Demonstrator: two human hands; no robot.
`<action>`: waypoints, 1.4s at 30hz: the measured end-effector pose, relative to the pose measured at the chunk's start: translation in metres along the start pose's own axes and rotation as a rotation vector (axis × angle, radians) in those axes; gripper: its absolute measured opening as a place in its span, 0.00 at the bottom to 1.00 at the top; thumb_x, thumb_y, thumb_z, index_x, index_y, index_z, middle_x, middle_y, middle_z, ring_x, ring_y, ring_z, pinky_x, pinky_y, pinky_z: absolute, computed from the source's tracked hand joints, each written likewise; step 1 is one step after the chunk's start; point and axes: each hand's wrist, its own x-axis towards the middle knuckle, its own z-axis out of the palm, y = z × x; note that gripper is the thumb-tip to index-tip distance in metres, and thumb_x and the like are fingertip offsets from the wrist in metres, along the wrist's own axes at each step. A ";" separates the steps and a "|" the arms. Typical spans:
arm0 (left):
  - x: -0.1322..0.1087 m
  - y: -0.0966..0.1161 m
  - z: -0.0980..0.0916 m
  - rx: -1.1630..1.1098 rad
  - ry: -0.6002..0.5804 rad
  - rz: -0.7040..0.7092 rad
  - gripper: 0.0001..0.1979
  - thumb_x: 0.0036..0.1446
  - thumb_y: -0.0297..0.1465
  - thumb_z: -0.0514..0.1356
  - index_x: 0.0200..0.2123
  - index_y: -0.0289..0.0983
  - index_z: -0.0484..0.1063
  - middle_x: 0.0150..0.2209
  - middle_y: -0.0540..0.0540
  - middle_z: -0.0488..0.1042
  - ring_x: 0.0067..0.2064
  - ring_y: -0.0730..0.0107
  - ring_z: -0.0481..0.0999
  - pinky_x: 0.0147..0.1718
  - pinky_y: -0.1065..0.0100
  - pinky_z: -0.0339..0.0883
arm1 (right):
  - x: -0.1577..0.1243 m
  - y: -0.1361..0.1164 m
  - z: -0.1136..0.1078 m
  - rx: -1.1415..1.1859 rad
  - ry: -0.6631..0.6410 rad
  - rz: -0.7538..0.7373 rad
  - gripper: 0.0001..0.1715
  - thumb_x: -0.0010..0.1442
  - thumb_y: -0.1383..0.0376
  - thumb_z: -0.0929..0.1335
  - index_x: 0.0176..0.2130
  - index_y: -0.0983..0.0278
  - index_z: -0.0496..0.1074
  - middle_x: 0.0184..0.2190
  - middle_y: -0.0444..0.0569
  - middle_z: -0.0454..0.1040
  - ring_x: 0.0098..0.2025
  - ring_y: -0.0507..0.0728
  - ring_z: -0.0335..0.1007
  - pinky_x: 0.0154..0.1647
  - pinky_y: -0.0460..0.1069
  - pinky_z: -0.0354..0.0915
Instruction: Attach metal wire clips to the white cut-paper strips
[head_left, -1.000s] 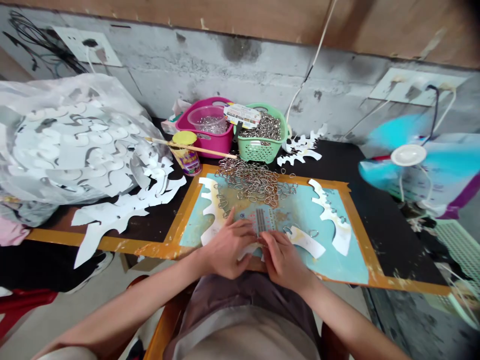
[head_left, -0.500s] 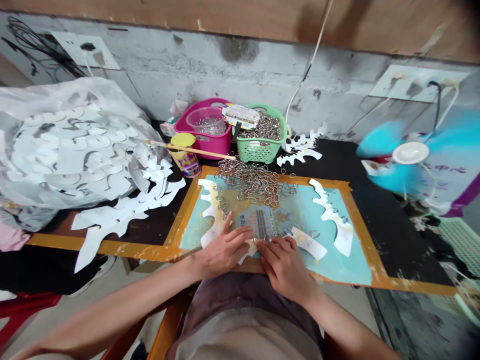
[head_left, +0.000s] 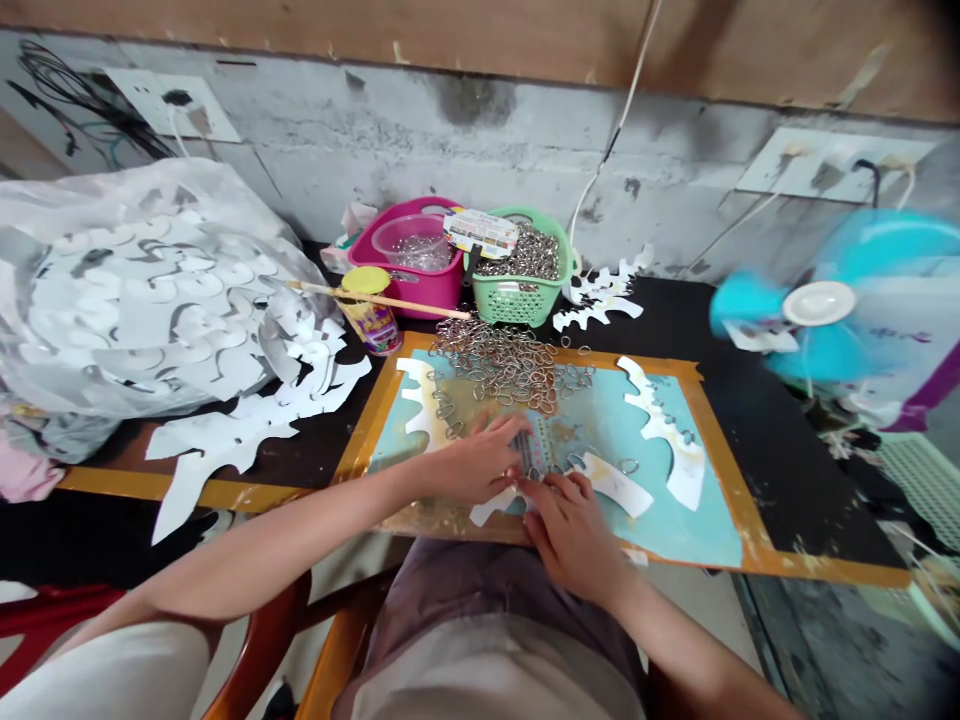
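Note:
My left hand (head_left: 480, 465) reaches over the middle of the blue mat (head_left: 712, 520), by a small printed patch. Its fingers are bent and smeared by motion, so what they hold, if anything, is unclear. My right hand (head_left: 574, 530) presses its closed fingers onto a white scalloped strip (head_left: 619, 487) at the mat's near edge. Part of this strip lies hidden under both hands, with small metal rings along its far side. A loose pile of metal rings (head_left: 517, 365) lies beyond my hands. Similar strips with rings lie at the left (head_left: 424, 400) and right of the mat.
Behind the pile stand a pink basket (head_left: 442, 292) and a green basket (head_left: 517, 302) of metal pieces. A stick (head_left: 405, 302) lies across a yellow-lidded tub (head_left: 377, 325). A bulging bag of white cutouts (head_left: 135, 290) fills the left; a blue fan (head_left: 817, 303) spins at right.
My left hand has moved right and away from me, its forearm now covering the lower part of the left strip. My right hand has stayed nearly still on its strip.

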 end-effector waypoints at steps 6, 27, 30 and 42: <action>-0.017 0.005 0.021 0.135 0.212 0.133 0.09 0.57 0.21 0.56 0.39 0.35 0.74 0.54 0.36 0.71 0.64 0.50 0.63 0.66 0.34 0.28 | 0.003 -0.001 -0.001 0.009 0.015 0.038 0.24 0.66 0.71 0.63 0.60 0.65 0.63 0.51 0.55 0.75 0.52 0.65 0.63 0.54 0.62 0.55; -0.039 0.008 0.042 0.158 0.423 0.183 0.14 0.62 0.20 0.53 0.51 0.31 0.63 0.37 0.43 0.78 0.43 0.66 0.78 0.66 0.39 0.46 | 0.004 0.001 -0.002 0.063 0.033 0.016 0.27 0.67 0.70 0.64 0.63 0.58 0.63 0.51 0.49 0.76 0.51 0.63 0.61 0.53 0.60 0.54; -0.046 0.014 0.053 0.170 0.488 0.095 0.13 0.62 0.20 0.53 0.50 0.31 0.63 0.38 0.42 0.78 0.44 0.65 0.78 0.66 0.40 0.49 | 0.012 0.000 -0.002 0.036 0.009 0.046 0.29 0.65 0.73 0.63 0.63 0.58 0.62 0.43 0.51 0.77 0.46 0.62 0.63 0.48 0.58 0.54; -0.047 0.018 0.053 0.154 0.495 0.001 0.09 0.62 0.19 0.53 0.44 0.34 0.63 0.35 0.45 0.77 0.38 0.68 0.78 0.64 0.43 0.55 | 0.030 0.000 0.003 -0.133 -0.063 0.061 0.22 0.64 0.68 0.64 0.57 0.61 0.68 0.40 0.51 0.70 0.43 0.62 0.62 0.43 0.55 0.50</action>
